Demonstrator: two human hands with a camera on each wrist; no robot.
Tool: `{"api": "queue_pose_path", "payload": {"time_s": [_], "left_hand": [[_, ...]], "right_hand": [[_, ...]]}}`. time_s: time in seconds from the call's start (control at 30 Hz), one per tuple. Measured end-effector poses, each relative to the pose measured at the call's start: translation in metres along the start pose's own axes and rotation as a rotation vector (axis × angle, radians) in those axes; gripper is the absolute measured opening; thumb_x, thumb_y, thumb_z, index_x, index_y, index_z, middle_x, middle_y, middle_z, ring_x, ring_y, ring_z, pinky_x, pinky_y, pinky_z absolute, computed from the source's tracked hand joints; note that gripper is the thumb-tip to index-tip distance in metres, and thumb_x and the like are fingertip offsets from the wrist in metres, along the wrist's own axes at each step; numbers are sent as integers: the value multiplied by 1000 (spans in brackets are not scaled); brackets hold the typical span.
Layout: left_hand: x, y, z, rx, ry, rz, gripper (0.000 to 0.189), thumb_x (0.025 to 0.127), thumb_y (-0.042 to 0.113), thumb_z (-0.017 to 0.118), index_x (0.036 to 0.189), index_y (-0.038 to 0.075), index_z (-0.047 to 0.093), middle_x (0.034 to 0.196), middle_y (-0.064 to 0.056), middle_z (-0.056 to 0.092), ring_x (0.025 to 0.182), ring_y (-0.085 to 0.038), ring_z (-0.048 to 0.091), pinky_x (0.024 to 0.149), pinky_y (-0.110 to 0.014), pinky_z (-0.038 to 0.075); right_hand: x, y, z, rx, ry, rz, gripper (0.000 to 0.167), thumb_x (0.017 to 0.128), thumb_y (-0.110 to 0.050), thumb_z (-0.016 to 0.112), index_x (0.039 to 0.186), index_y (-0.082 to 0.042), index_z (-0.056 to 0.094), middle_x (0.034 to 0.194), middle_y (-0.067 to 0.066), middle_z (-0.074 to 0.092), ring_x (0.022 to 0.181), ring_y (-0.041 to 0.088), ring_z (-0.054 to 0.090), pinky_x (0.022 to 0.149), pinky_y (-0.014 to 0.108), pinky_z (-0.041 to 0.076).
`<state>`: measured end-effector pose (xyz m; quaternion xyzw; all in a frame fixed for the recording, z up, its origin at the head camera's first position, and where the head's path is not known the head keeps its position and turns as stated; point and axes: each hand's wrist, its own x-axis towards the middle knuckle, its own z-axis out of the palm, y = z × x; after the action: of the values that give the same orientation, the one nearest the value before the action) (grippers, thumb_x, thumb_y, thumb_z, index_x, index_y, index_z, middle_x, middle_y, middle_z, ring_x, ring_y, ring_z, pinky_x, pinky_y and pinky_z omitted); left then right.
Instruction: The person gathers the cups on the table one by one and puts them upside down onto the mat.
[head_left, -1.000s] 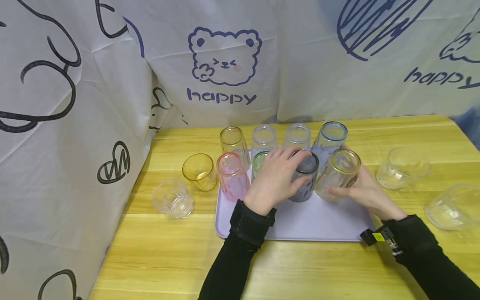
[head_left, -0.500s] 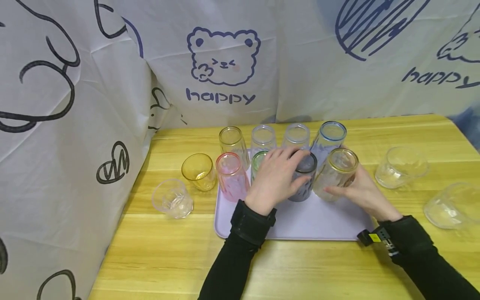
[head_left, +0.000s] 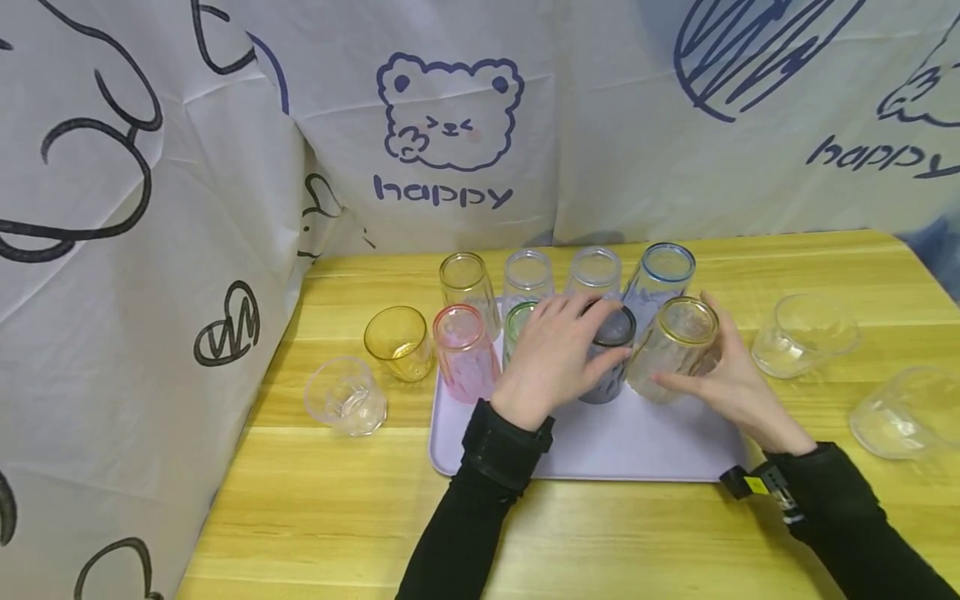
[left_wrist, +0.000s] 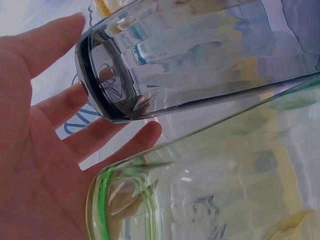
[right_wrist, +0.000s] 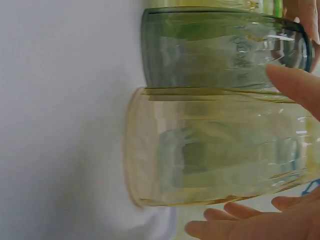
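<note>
Upside-down tumblers stand in two rows on a lilac tray [head_left: 645, 450]. My left hand [head_left: 551, 354] reaches over the green-rimmed tumbler [left_wrist: 200, 190], thumb and fingers spread about the upturned base of the smoky grey tumbler [head_left: 606, 379]. In the left wrist view those fingers extend behind it, loosely. My right hand [head_left: 735, 383] is beside the amber-rimmed tumbler [head_left: 667, 358] at the front row's right end. Its thumb [right_wrist: 295, 82] lies across the near side; its fingers [right_wrist: 225, 227] are extended, with a narrow gap to the glass. The amber tumbler stands right against the grey one.
A pink tumbler [head_left: 467, 358] is at the front row's left end; a blue-rimmed one [head_left: 660, 279] stands behind. Left of the tray are a yellow glass [head_left: 401, 346] and a clear glass [head_left: 352, 400]. Two clear glasses [head_left: 798, 337] are on the right. Printed cloth [head_left: 600, 183] hangs behind.
My right hand's fingers have spread away from the amber tumbler's far side. The left hand stays over the green and grey tumblers.
</note>
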<state>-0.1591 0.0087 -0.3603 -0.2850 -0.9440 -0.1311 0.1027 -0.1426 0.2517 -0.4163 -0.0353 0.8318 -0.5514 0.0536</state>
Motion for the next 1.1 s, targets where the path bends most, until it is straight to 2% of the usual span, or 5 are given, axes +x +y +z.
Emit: {"api": "queue_pose_path", "payload": {"time_s": [0.13, 0.37, 0.7, 0.9, 1.1], "left_hand": [[0, 0, -1, -30, 13, -6, 51, 97, 53, 60, 140, 25, 56, 140, 3, 59, 131, -19, 57, 114, -40, 43], [-1, 0, -5, -111, 95, 6, 48, 99, 45, 61, 139, 19, 57, 143, -3, 57, 133, -22, 56, 114, -41, 45], [-20, -9, -22, -215, 314, -8, 44, 99, 34, 64, 138, 15, 58, 140, -6, 60, 129, -24, 58, 109, -39, 49], [-43, -23, -33, -212, 407, -37, 43, 97, 29, 65, 136, 13, 60, 137, -8, 62, 127, -26, 60, 108, -42, 49], [-75, -47, -42, -154, 436, -113, 46, 93, 27, 69, 135, 13, 60, 137, -10, 62, 126, -30, 60, 108, -45, 48]], "right_hand": [[-6, -5, -1, 37, 44, -49, 121, 83, -8, 81, 163, -25, -8, 169, 23, 1, 153, 53, 6, 122, 69, 11], [-19, -15, 5, 9, 182, -165, 105, 87, -11, 78, 162, -32, 7, 169, 12, 15, 158, 28, 15, 130, 44, 16], [-25, -52, 32, 243, 414, -608, 62, 83, 22, 61, 142, 10, 46, 146, 1, 51, 143, 16, 44, 124, 26, 32], [-23, -71, 57, 364, 401, -799, 45, 86, 17, 58, 130, 20, 49, 134, 8, 61, 131, 20, 57, 112, 27, 47], [-26, -88, 84, 446, 278, -831, 41, 86, 21, 54, 126, 22, 50, 128, 8, 64, 123, 19, 61, 105, 28, 52]]}}
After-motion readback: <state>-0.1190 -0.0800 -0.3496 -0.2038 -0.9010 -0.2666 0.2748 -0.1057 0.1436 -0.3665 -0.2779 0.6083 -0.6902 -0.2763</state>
